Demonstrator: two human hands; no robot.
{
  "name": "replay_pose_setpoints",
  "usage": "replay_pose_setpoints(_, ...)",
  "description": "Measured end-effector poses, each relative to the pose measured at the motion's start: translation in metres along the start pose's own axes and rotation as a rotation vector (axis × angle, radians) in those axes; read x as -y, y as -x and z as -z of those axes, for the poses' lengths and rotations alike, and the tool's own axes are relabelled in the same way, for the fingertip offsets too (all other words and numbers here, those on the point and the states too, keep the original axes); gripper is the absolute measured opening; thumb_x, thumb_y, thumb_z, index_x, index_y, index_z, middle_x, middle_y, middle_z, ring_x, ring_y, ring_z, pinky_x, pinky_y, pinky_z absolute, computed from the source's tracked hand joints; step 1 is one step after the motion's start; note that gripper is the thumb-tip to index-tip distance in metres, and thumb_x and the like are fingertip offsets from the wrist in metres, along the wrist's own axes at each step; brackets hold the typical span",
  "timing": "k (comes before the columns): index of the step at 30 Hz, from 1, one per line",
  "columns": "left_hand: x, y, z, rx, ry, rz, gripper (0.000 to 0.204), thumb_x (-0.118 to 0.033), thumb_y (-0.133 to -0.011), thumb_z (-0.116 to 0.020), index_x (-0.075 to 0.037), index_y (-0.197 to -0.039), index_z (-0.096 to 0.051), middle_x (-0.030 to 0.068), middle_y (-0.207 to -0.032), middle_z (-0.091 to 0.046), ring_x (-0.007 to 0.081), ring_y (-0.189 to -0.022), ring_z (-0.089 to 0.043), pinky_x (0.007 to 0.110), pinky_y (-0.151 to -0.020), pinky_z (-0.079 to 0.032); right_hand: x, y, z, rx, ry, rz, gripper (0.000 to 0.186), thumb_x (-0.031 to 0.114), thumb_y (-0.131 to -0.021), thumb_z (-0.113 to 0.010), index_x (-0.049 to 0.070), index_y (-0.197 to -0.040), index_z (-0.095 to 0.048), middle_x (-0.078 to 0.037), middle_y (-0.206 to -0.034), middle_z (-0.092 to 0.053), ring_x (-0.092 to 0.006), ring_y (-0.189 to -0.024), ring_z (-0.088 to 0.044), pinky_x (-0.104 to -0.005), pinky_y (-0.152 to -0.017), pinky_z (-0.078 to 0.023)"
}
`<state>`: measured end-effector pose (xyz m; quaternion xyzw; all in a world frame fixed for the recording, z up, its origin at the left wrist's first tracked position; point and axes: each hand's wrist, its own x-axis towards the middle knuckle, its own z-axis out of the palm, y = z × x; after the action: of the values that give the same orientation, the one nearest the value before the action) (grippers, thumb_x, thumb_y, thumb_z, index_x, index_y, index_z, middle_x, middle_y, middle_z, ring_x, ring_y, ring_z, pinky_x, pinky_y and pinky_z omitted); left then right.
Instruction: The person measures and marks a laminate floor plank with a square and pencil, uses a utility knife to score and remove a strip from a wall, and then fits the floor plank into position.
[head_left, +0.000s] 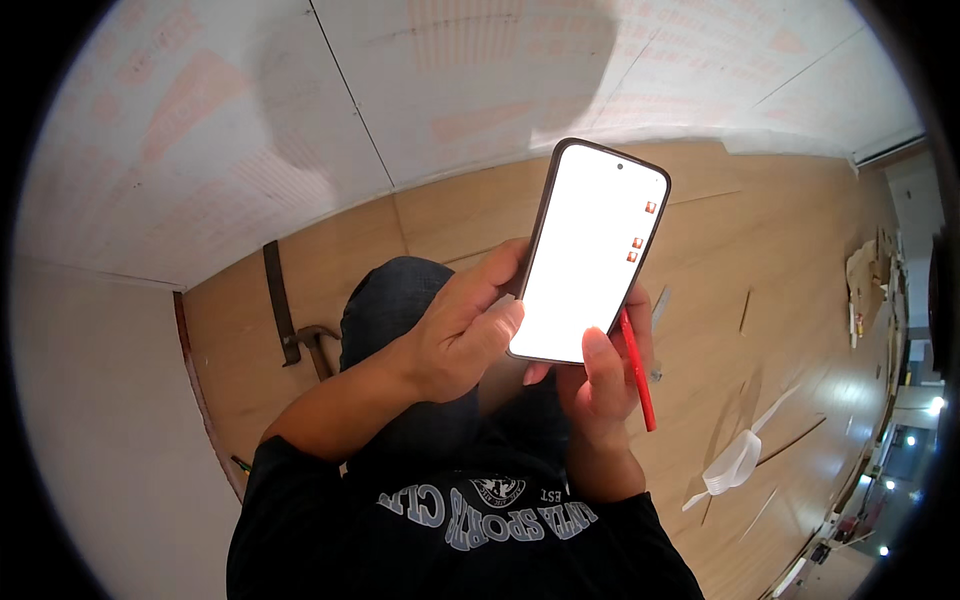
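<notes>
A smartphone [585, 260] with a dark edge and a bright, mostly white screen is held up in front of me. My left hand [465, 335] grips its left side, with the thumb at the lower left edge and the other fingers hidden behind it. My right hand [605, 375] closes round the lower right corner, its thumb on the bottom of the screen. A red pen or pencil [637, 375] is also tucked in my right hand, sticking out along its outer side and pointing down.
A hammer [318, 340] and a dark flat metal bar [278, 300] lie on the wood-look floor [480, 220] at my left. A white plastic piece [735, 462] and thin strips lie at right. Printed white wall panels [440, 90] stand ahead; another wall [100, 400] is at left.
</notes>
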<state>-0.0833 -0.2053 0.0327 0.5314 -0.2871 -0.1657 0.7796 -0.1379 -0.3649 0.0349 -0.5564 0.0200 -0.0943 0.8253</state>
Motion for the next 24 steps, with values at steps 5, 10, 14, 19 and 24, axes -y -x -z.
replay_pose_setpoints(5,-0.0005,0.0008,-0.0026,-0.02,0.123,0.054,0.052,-0.012,-0.1,-0.039,0.009,-0.147,-0.037,0.0151,-0.113,-0.062,0.0154,-0.077,-0.062,0.031,-0.071,-0.055,0.0023,0.0009,-0.0054,-0.012,-0.001,0.003,0.07,0.028,-0.09,-0.06,-0.009,-0.143,-0.034,-0.025,-0.115,-0.062,-0.0253,-0.078,-0.069,-0.0303,-0.056,-0.059)
replay_pose_setpoints(10,-0.0061,0.0003,-0.0059,-0.072,0.088,0.109,0.048,-0.01,-0.101,-0.037,0.009,-0.144,-0.039,0.014,-0.109,-0.062,0.015,-0.076,-0.063,0.031,-0.07,-0.055,0.0013,0.0027,-0.003,0.013,0.045,0.008,0.068,0.027,-0.091,-0.06,-0.009,-0.143,-0.034,-0.025,-0.116,-0.062,-0.0249,-0.081,-0.069,-0.03,-0.059,-0.059)
replay_pose_setpoints(14,-0.006,0.0015,-0.0028,-0.07,0.048,0.077,0.046,-0.011,-0.101,-0.037,0.009,-0.143,-0.041,0.0137,-0.109,-0.062,0.0149,-0.076,-0.063,0.031,-0.07,-0.055,-0.0015,0.0039,-0.0022,0.039,0.06,0.028,0.066,0.027,-0.092,-0.059,-0.009,-0.142,-0.033,-0.025,-0.116,-0.062,-0.0247,-0.08,-0.069,-0.0302,-0.059,-0.059)
replay_pose_setpoints(19,-0.0051,0.0031,-0.0005,-0.068,0.198,0.097,0.046,-0.012,-0.102,-0.036,0.009,-0.142,-0.042,0.0135,-0.109,-0.062,0.0151,-0.075,-0.063,0.031,-0.07,-0.055,0.0002,0.0026,-0.0037,0.051,0.046,0.026,0.067,0.027,-0.092,-0.059,-0.008,-0.143,-0.033,-0.025,-0.116,-0.061,-0.0251,-0.08,-0.068,-0.0307,-0.061,-0.059)
replay_pose_setpoints(24,-0.0037,0.0029,-0.0012,-0.072,0.108,0.054,0.046,-0.012,-0.101,-0.041,0.008,-0.143,-0.041,0.0135,-0.112,-0.062,0.0146,-0.079,-0.063,0.031,-0.071,-0.055,0.0025,0.0029,-0.0047,0.047,0.068,0.015,0.067,0.028,-0.091,-0.06,-0.007,-0.143,-0.034,-0.024,-0.117,-0.061,-0.0256,-0.082,-0.068,-0.0309,-0.061,-0.059)
